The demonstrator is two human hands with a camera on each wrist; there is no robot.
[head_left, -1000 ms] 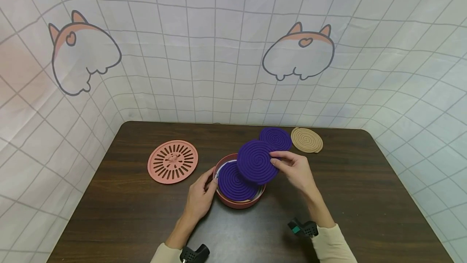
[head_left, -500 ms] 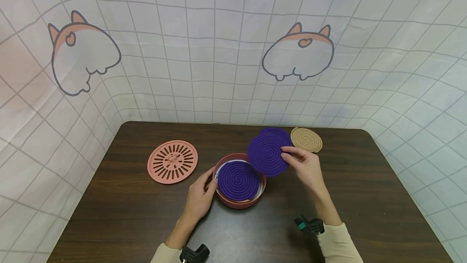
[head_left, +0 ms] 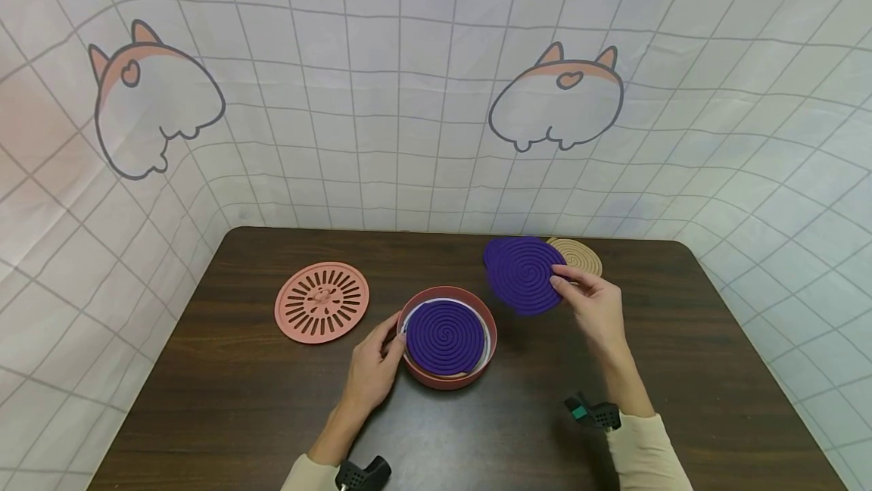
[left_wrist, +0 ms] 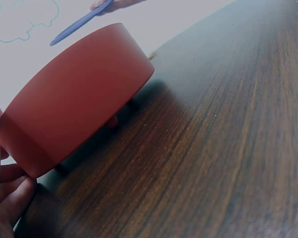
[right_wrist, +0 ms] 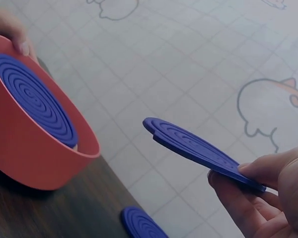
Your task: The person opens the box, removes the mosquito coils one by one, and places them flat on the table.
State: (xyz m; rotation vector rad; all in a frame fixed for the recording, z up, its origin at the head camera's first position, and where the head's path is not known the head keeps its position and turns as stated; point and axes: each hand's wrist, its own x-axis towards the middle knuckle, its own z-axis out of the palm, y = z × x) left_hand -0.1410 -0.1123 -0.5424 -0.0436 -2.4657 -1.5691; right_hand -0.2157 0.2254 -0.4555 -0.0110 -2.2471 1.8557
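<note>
A dark wood-grain counter (head_left: 436, 445) is carrying everything around the red bowl (right_wrist: 39, 158), and a wrinkled white sheet (head_left: 341, 135) with grid lines and animal outlines is rising behind and at both sides of the bowl. Beyond the bowl, to its right, the right hand (head_left: 596, 309) is holding up the purple disc (head_left: 524, 275), fingers clamped on its right edge. Being round, the disc is showing equal width every way; its face is looking upward, its free edge pointing left. The left hand (head_left: 371, 370) is gripping the bowl's left side, fingers clamped on its wall. A second purple disc (head_left: 446, 337) is lying inside the bowl, while a pink slotted lid (head_left: 322, 302) is resting left of it.
</note>
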